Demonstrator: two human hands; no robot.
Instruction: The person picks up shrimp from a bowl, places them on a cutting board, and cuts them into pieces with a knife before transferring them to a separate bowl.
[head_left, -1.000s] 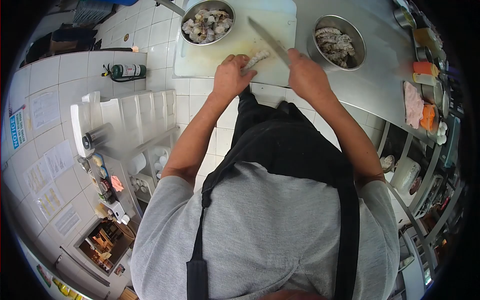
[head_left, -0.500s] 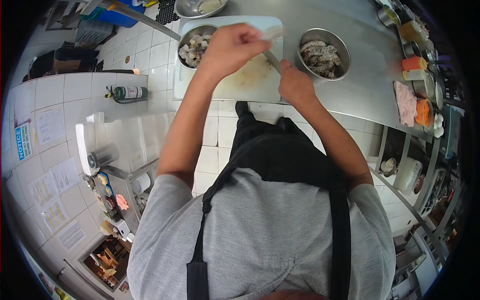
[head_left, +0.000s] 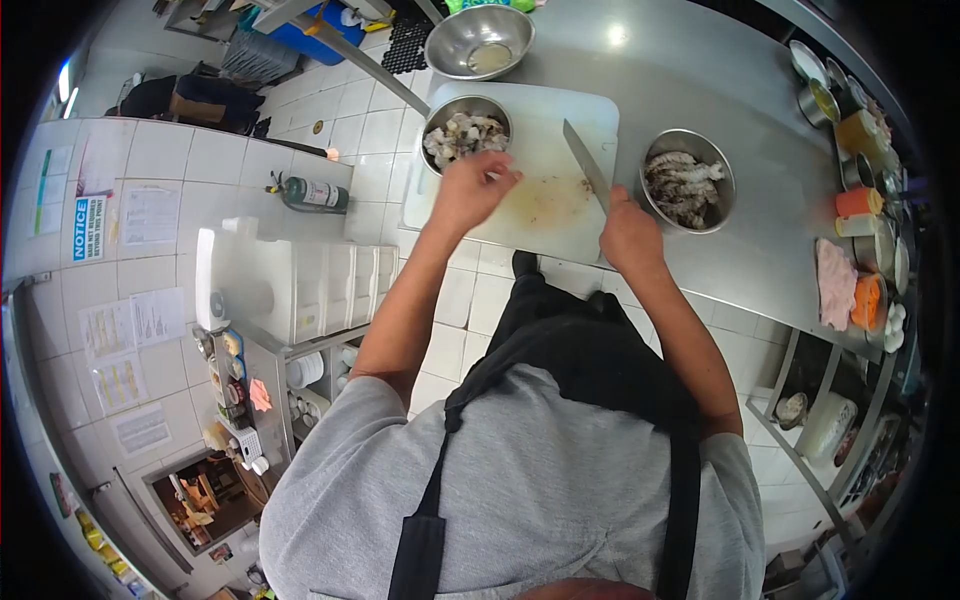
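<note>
My right hand (head_left: 632,235) is wrapped round the handle of a kitchen knife (head_left: 587,163), whose blade points away over the white cutting board (head_left: 570,105). Loosely curled, my left hand (head_left: 474,190) hovers at the near edge of a steel bowl (head_left: 508,112). Its thumb and finger tips look apart, and I see nothing between them. Peeled, pale shrimp pieces (head_left: 462,138) fill that bowl, which stands on the board's left side. To the right of the board, a second steel bowl (head_left: 728,205) holds darker shrimp (head_left: 682,185).
A larger steel bowl (head_left: 450,45) with a little pale content stands behind the board. Squeeze bottles (head_left: 858,203), a pink cloth (head_left: 836,283) and small containers line the right side of the steel table (head_left: 690,90). A metal post (head_left: 375,70) rises at the left.
My left hand has come down from above the board to the bowl of peeled shrimp; the pale piece at its fingers is no longer there. The knife has swung clear of it. The view has shifted.
</note>
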